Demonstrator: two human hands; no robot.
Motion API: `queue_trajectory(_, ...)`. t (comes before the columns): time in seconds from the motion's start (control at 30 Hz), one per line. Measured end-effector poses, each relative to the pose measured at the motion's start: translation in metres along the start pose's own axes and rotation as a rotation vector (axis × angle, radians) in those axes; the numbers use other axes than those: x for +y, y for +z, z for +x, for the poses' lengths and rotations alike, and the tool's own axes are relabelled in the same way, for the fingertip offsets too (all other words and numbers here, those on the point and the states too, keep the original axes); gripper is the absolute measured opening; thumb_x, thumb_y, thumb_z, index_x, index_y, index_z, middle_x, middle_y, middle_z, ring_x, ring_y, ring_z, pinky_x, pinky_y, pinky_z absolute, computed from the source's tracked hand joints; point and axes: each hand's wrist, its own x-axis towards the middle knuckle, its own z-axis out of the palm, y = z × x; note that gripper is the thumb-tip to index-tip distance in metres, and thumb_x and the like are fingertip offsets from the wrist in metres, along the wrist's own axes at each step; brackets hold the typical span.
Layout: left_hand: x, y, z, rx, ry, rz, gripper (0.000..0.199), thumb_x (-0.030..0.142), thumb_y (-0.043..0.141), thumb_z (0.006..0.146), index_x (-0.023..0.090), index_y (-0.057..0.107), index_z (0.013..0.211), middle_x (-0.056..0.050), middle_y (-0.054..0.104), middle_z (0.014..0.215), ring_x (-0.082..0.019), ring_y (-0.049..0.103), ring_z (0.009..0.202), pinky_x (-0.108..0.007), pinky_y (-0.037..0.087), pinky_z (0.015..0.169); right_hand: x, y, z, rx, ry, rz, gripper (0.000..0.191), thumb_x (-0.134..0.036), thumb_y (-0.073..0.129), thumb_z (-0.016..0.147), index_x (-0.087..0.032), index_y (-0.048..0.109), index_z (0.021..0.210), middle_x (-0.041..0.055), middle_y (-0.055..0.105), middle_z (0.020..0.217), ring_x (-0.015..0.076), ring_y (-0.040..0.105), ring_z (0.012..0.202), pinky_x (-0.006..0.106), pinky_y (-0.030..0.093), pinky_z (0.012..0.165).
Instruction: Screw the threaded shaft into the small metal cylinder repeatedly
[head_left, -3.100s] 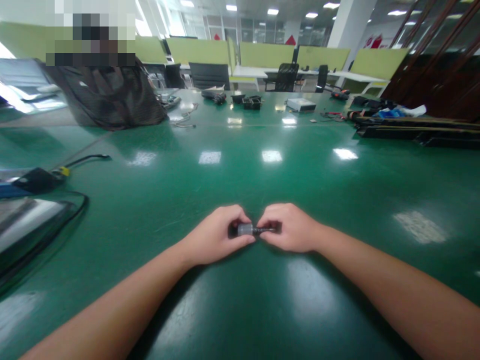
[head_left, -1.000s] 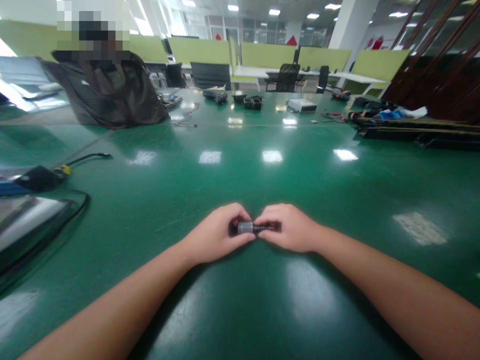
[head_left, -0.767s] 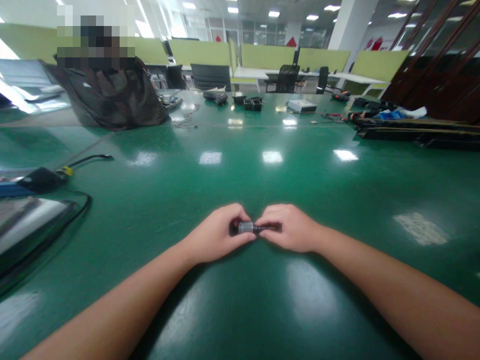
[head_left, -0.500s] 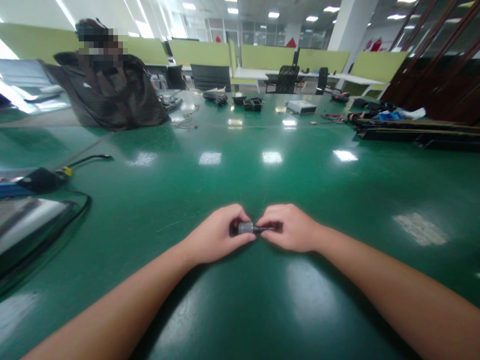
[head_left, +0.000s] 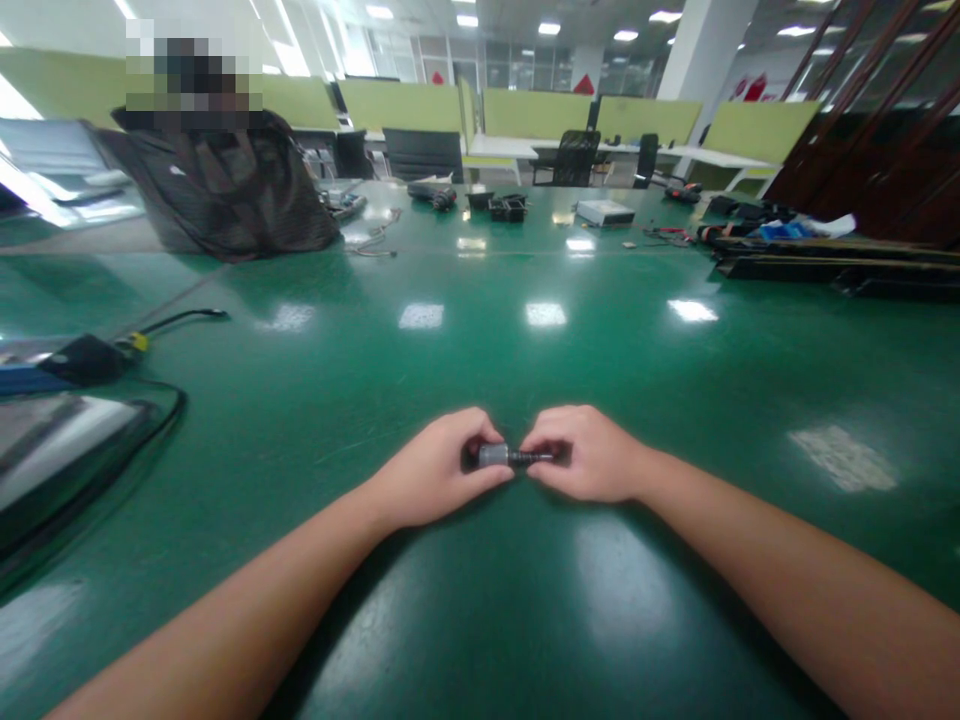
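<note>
A small grey cylinder [head_left: 493, 456] with a thin dark shaft [head_left: 519, 458] lies level just above or on the green table; its exact kind is too small to tell. Around the grey body, the thumb and fingers of my left hand [head_left: 435, 475] are closed. My right hand [head_left: 589, 458] has its thumb and fingertips closed about the shaft at the other end. Both hands rest low over the table, fingertips a short gap apart. The far end of the shaft is partly hidden inside my right hand.
On the glossy green table [head_left: 480, 370], a big dark bag [head_left: 240, 190] stands at far left. Cables and a flat device [head_left: 67, 450] lie at near left. A silver box [head_left: 604, 212] and black parts [head_left: 507, 207] sit at the back. Long black pieces [head_left: 840, 265] are stacked at right.
My right fingertips have shifted slightly right, away from the grey cylinder, so more of the dark shaft shows. My left hand keeps nearly the same place and grip.
</note>
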Motion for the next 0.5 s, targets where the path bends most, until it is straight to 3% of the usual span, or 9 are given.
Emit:
queue_trajectory(0.13,-0.001,0.0,0.0,0.0,-0.001,0.006,0.024,0.042,0.069,0.087,0.019,0.062,0.092,-0.003,0.065,0.087,-0.018,0.06,0.077,-0.028,0.045,0.068,0.0,0.001,0.0,0.005,0.023,-0.024,0.008,-0.023,0.073,0.081,-0.018,0.074,0.088,0.0034,0.071,0.083,0.0152,0.061,0.074,0.027,0.044,0.07)
queue_trajectory(0.5,0.001,0.001,0.0,-0.017,-0.029,0.001,0.024,0.042,0.068,0.088,0.019,0.063,0.093,-0.003,0.066,0.088,-0.019,0.06,0.079,-0.029,0.045,0.068,0.012,-0.01,-0.004,-0.007,0.072,0.015,0.006,-0.014,0.071,0.072,-0.016,0.07,0.077,-0.0004,0.064,0.07,0.011,0.055,0.061,0.023,0.042,0.061)
